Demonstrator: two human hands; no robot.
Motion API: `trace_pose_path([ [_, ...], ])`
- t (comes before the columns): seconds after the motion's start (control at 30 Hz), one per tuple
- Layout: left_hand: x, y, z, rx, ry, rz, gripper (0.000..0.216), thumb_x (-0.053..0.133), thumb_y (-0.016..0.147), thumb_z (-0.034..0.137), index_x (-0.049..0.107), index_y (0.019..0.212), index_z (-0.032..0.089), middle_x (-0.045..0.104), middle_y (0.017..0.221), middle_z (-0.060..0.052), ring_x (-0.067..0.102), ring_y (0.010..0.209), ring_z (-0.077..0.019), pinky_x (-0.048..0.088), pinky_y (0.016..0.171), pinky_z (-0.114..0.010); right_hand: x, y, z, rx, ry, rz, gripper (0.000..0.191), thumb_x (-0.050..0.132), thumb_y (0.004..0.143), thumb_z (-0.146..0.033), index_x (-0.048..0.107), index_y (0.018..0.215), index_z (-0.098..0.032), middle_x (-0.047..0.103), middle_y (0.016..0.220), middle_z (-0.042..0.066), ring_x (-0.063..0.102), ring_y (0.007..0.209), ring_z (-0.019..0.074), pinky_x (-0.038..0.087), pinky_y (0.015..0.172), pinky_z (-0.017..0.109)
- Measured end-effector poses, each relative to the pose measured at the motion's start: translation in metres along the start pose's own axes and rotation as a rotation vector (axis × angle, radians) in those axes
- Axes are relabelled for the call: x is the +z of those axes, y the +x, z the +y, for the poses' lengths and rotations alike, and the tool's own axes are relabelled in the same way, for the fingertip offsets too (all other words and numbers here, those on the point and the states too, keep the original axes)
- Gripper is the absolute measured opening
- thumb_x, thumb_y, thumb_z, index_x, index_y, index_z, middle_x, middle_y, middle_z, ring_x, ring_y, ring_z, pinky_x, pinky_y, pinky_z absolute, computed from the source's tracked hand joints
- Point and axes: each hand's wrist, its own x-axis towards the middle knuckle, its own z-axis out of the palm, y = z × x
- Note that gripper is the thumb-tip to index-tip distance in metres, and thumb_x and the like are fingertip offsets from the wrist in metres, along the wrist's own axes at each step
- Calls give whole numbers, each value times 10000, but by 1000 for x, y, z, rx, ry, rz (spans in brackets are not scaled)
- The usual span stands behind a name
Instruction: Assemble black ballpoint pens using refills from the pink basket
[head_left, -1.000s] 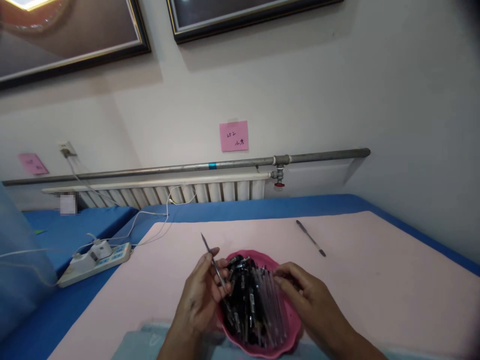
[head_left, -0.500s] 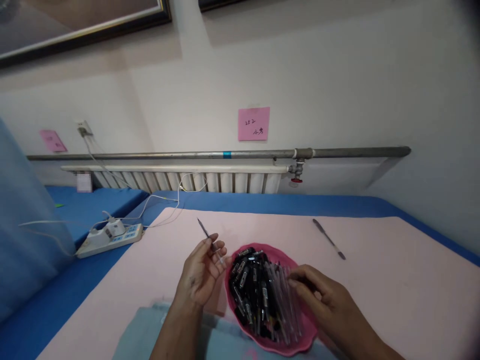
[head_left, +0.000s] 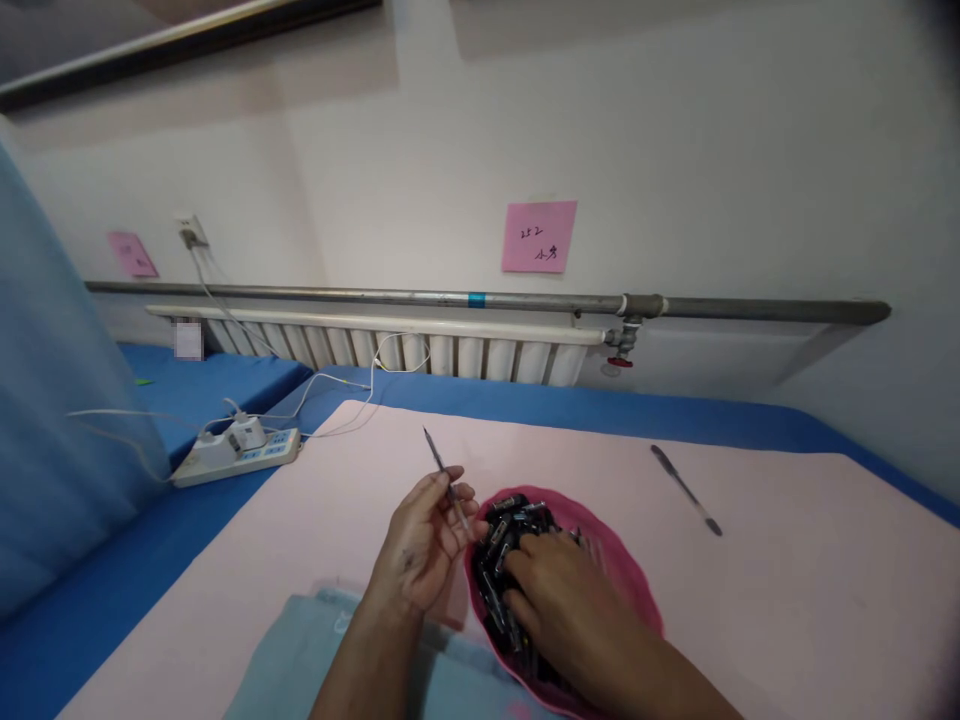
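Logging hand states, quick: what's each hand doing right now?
Left hand: holding a slim, clear-barrelled, dark-tipped pen.
Right hand: curled over black pen caps in the scalloped pink bowl; whether it grips any cannot be told.

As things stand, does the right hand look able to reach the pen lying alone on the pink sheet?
Probably yes: the right hand is over the pink bowl, and nothing seems to block its way across the pink sheet to the pen.

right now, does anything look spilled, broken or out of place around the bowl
Nothing looks spilled or broken, as far as shows. The one mild oddity is a lone pen lying slantwise on the pink sheet, well apart from the pink bowl where black pen pieces are heaped.
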Motion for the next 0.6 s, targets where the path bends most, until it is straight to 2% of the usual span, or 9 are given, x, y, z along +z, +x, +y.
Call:
trace_pose_path([
  [0.17, 6, -4, -2, 11, 35, 15, 100, 505, 826, 142, 568, 900, 115, 602, 749, -58, 606, 650, -142, 546, 619, -302, 6, 0, -4, 5, -53, 27, 189, 513, 773, -120, 691, 775, -183, 697, 845, 85, 583, 726, 231, 378, 668, 347],
  [0.37, 7, -4, -5, 20, 5, -14, 107, 503, 840, 134, 559, 931, 131, 573, 724, -28, 585, 658, -116, 545, 677, -307, 13, 2, -7, -7, -90, 70, 177, 561, 719, -148, 701, 827, -155, 705, 870, 116, 594, 761, 269, 391, 705, 381],
  [0.6, 4, -3, -5, 40, 33, -1, 176, 532, 836, 171, 551, 1010, 152, 575, 799, -33, 590, 700, -129, 537, 669, -308, 28, 2, -3, -13, -98, 157, 186, 538, 698, -112, 686, 802, -158, 688, 830, 107, 578, 716, 239, 383, 672, 354],
])
